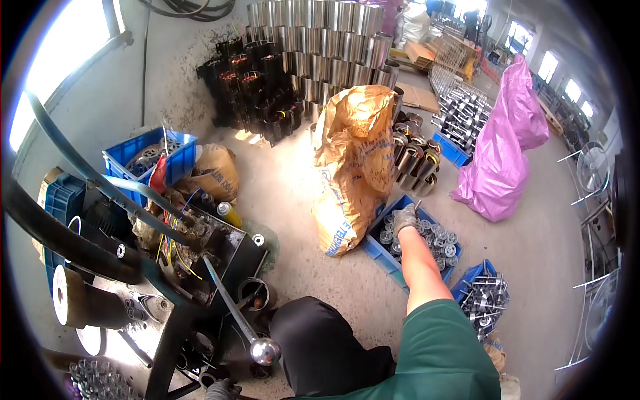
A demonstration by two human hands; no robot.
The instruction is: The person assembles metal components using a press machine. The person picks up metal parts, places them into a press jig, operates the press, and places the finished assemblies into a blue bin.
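My right arm stretches forward to a blue bin (377, 249) on the floor, full of small round silvery metal parts (441, 239). My right hand (404, 219), in a grey glove, is at the bin's far left part, its fingers closed. A thin metal tip shows just beyond the fingers; the rest of what they hold is hidden. At the bottom edge my left hand (223, 389), in a dark grey glove, is only partly in view, low beside the machine (230, 250); its fingers cannot be made out. A lever with a shiny ball knob (265, 351) rises near my left knee.
Next to the bin stands a crumpled brown paper sack (353, 167). On the right, a blue tray (472, 273) holds metal shafts, and a pink sack (500, 160) stands farther back. Stacked metal cylinders (333, 47) line the wall. Another blue crate (150, 160) is behind the machine.
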